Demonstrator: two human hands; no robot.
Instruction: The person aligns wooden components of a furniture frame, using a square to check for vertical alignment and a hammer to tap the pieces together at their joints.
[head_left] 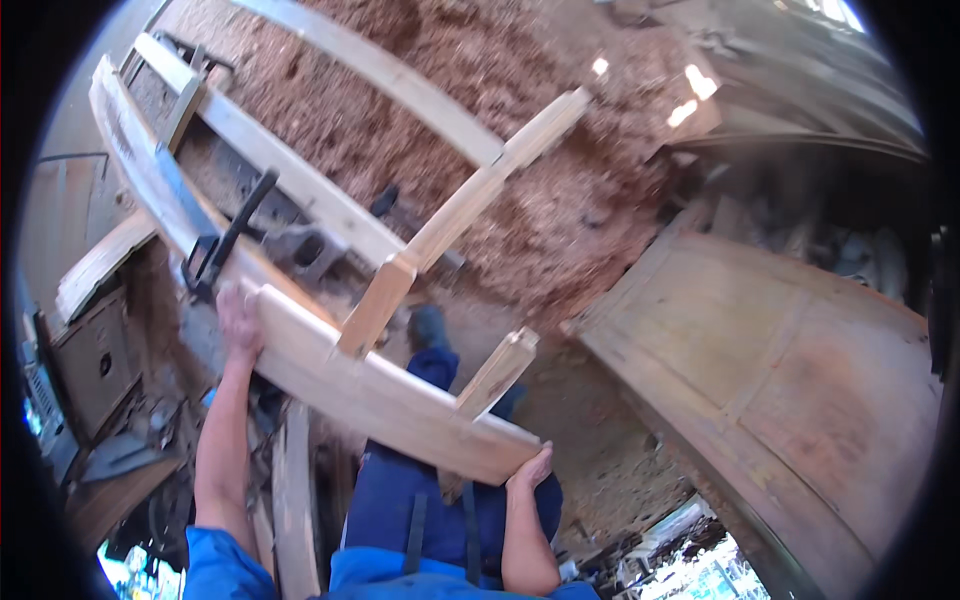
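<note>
Gripping the wooden frame (330,270) only along its near rail, left hand (238,322) clasped over the top edge and right hand (530,468) cupping the end at thigh height above the sawdust (480,110), risks the far, unsupported rails tipping and wrenching loose.

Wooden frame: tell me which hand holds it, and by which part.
Both hands hold the wooden frame by its near long rail: the left hand partway along the rail's edge, the right hand under its near end.
</note>
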